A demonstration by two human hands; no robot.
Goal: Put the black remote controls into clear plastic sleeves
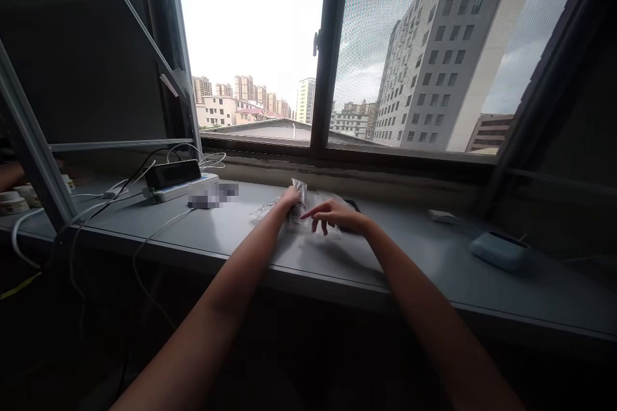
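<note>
My left hand (290,198) is closed around a crinkled, shiny clear plastic bag (299,190), whose top sticks up above the fingers. Just to the right, my right hand (330,213) is held over the grey table (231,221) with its fingers apart and bent downward, the index finger pointing at the bag. More clear plastic (332,230) lies under and behind the right hand. Partly hidden behind the right wrist is a dark flat object (354,205). What the bag contains is too small to make out.
A phone (172,173) leans on a white power strip (187,187) at the left, with loose cables around it. On the right are a light blue box (499,250) and a small white object (442,216). A metal shelf post (36,135) rises at the left; a window stands behind.
</note>
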